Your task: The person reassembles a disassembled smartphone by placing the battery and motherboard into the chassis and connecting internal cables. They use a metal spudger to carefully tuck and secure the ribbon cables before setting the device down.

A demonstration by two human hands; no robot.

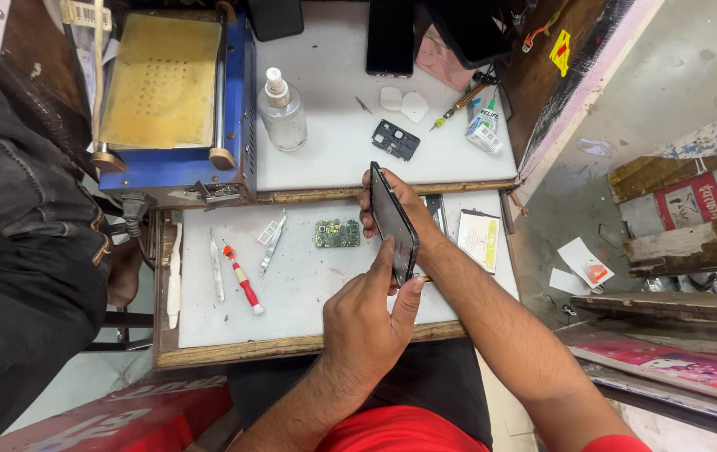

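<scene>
A black phone body (394, 222) is held on its edge above the pulled-out white work shelf (291, 293). My right hand (413, 219) wraps around its far side, fingers over the top end. My left hand (371, 314) grips the near end, thumb and fingers pressed against the phone's edge. A green circuit board (338, 233) lies on the shelf just left of the phone. A white phone battery (479, 238) lies to the right of it.
Tweezers (217, 266), a red-handled screwdriver (243, 279), a white pry tool (174, 276) and a small tube (271, 230) lie on the shelf's left part. On the upper bench: a clear bottle (281, 113), a black plastic part (395, 139), a glue tube (483, 130), a blue heating machine (170, 92). Another person's dark-clothed leg (15, 218) is at left.
</scene>
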